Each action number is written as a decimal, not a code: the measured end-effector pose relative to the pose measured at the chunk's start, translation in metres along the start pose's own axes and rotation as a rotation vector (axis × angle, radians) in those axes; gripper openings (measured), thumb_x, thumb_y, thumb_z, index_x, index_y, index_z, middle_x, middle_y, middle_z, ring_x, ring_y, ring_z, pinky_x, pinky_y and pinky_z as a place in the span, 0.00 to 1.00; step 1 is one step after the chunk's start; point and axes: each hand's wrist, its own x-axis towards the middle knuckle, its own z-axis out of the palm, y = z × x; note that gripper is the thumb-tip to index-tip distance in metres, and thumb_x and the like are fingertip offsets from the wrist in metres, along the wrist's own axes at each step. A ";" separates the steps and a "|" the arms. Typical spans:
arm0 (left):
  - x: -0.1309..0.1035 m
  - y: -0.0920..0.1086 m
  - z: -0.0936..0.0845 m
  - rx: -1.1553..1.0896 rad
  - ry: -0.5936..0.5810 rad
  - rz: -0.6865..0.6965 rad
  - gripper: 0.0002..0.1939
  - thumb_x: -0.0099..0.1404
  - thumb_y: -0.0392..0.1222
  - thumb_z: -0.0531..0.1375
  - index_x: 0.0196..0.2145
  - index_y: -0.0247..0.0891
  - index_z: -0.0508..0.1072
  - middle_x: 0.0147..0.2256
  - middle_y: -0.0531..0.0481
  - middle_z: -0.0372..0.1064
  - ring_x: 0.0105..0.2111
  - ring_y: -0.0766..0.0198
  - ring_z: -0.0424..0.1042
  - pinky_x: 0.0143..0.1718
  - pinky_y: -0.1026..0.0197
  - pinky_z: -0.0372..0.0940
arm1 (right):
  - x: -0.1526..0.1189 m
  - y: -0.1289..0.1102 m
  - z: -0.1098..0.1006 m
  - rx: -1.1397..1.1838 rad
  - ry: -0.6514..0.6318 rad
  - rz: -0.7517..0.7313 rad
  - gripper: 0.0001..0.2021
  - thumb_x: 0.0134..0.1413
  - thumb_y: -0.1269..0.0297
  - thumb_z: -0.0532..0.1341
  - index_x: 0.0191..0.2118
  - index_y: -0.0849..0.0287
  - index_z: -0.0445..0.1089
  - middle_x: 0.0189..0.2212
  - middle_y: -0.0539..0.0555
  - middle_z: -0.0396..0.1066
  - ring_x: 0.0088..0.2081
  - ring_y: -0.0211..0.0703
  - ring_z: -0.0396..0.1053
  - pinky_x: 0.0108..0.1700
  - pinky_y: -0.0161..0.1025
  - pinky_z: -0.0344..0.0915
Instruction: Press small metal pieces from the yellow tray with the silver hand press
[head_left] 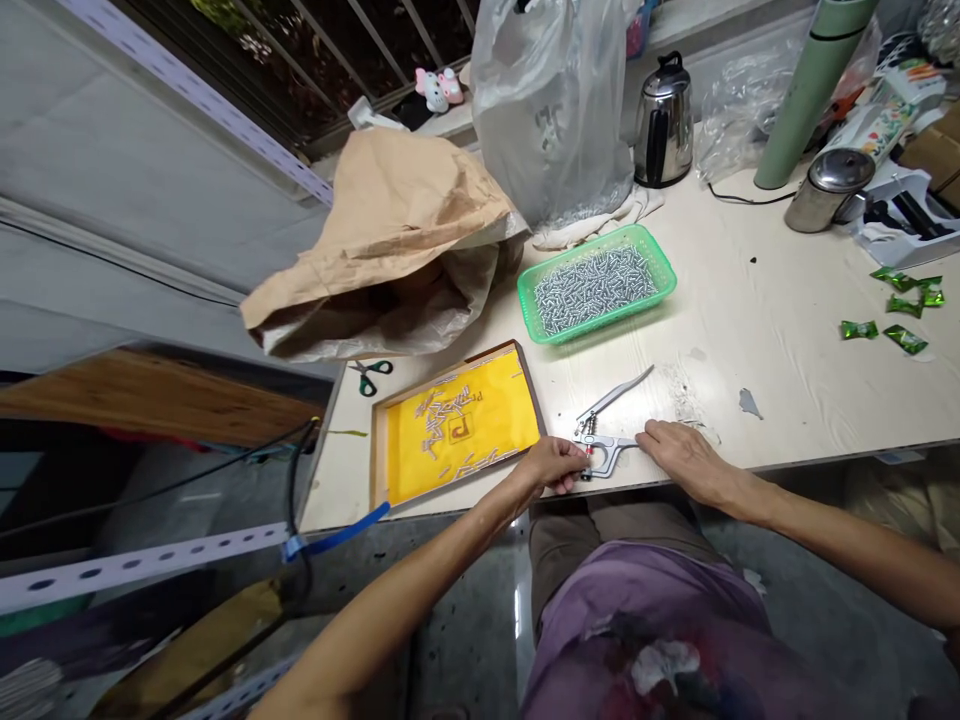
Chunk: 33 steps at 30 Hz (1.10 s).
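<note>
Both hands meet at the lower centre of the frame, on a silver metal hand press with a long lever handle [609, 425] lying near the table's front edge. The left hand [553, 464] is closed, fingertips pinched at the tool's head, seemingly on a small part too tiny to make out; the right hand [681, 452] lies flat over the lower handle, fingers loosely curled, steadying it. Just left sits a wooden tray with a yellow liner [456, 425] holding scattered small metal pieces, and above it a green plastic basket [596, 284] full of them. Doing this well likely means seating the piece squarely in the head before squeezing, with the base held still.
</note>
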 end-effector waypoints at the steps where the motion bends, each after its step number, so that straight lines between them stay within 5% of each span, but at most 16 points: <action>1: 0.001 0.000 -0.001 -0.011 -0.018 -0.012 0.16 0.48 0.48 0.69 0.23 0.33 0.69 0.13 0.59 0.62 0.12 0.75 0.60 0.15 0.72 0.53 | 0.000 -0.001 -0.001 -0.001 -0.008 0.004 0.12 0.56 0.82 0.50 0.36 0.59 0.64 0.33 0.54 0.64 0.33 0.43 0.60 0.35 0.39 0.53; 6: 0.004 0.000 -0.003 -0.029 -0.064 -0.052 0.17 0.45 0.48 0.70 0.23 0.33 0.70 0.14 0.58 0.64 0.13 0.74 0.62 0.16 0.71 0.55 | 0.000 0.000 0.000 0.012 -0.033 0.016 0.10 0.56 0.80 0.51 0.37 0.59 0.65 0.33 0.54 0.64 0.33 0.43 0.61 0.35 0.39 0.55; 10: 0.002 -0.001 -0.002 -0.028 -0.092 -0.060 0.16 0.45 0.46 0.70 0.23 0.32 0.70 0.14 0.59 0.64 0.13 0.75 0.62 0.15 0.72 0.55 | 0.007 0.012 -0.008 0.034 -0.022 -0.015 0.06 0.59 0.64 0.57 0.41 0.59 0.66 0.41 0.59 0.66 0.42 0.47 0.63 0.40 0.42 0.59; 15: 0.001 -0.005 0.000 -0.033 -0.088 -0.067 0.17 0.45 0.46 0.70 0.23 0.32 0.69 0.14 0.59 0.63 0.12 0.75 0.61 0.15 0.72 0.55 | 0.030 0.032 -0.022 -0.071 -0.060 -0.031 0.42 0.38 0.47 0.70 0.57 0.62 0.57 0.59 0.70 0.55 0.59 0.65 0.51 0.53 0.56 0.55; 20: 0.001 -0.005 0.000 -0.029 -0.090 -0.046 0.17 0.46 0.47 0.70 0.22 0.32 0.69 0.14 0.58 0.64 0.12 0.75 0.61 0.16 0.71 0.55 | 0.044 0.036 -0.024 -0.112 -0.088 -0.060 0.46 0.34 0.45 0.70 0.58 0.64 0.57 0.52 0.67 0.63 0.53 0.62 0.59 0.51 0.55 0.55; 24: -0.005 -0.009 0.002 0.065 -0.055 -0.015 0.16 0.53 0.48 0.65 0.21 0.33 0.68 0.14 0.57 0.62 0.13 0.74 0.61 0.18 0.70 0.57 | 0.047 0.030 -0.029 -0.140 -0.143 -0.047 0.37 0.35 0.50 0.71 0.51 0.66 0.63 0.44 0.64 0.67 0.45 0.56 0.62 0.46 0.49 0.58; 26: -0.009 -0.012 0.006 0.231 0.079 0.096 0.17 0.57 0.49 0.62 0.20 0.33 0.69 0.15 0.55 0.62 0.16 0.71 0.63 0.20 0.68 0.58 | 0.046 0.027 -0.033 -0.128 -0.154 -0.031 0.29 0.38 0.54 0.72 0.45 0.64 0.66 0.42 0.62 0.67 0.43 0.54 0.62 0.43 0.45 0.58; 30: -0.013 -0.010 0.024 0.658 0.434 0.586 0.12 0.63 0.47 0.58 0.32 0.35 0.74 0.30 0.47 0.71 0.33 0.61 0.69 0.34 0.62 0.63 | 0.041 0.022 -0.035 -0.094 -0.133 -0.012 0.18 0.42 0.61 0.71 0.38 0.62 0.67 0.39 0.59 0.66 0.41 0.50 0.61 0.38 0.41 0.58; 33: -0.004 0.003 0.040 0.880 0.469 0.851 0.18 0.62 0.48 0.61 0.47 0.37 0.69 0.45 0.42 0.69 0.46 0.54 0.66 0.44 0.55 0.64 | 0.038 0.020 -0.034 -0.090 -0.127 -0.004 0.19 0.43 0.61 0.70 0.40 0.63 0.67 0.38 0.59 0.66 0.41 0.50 0.61 0.38 0.42 0.59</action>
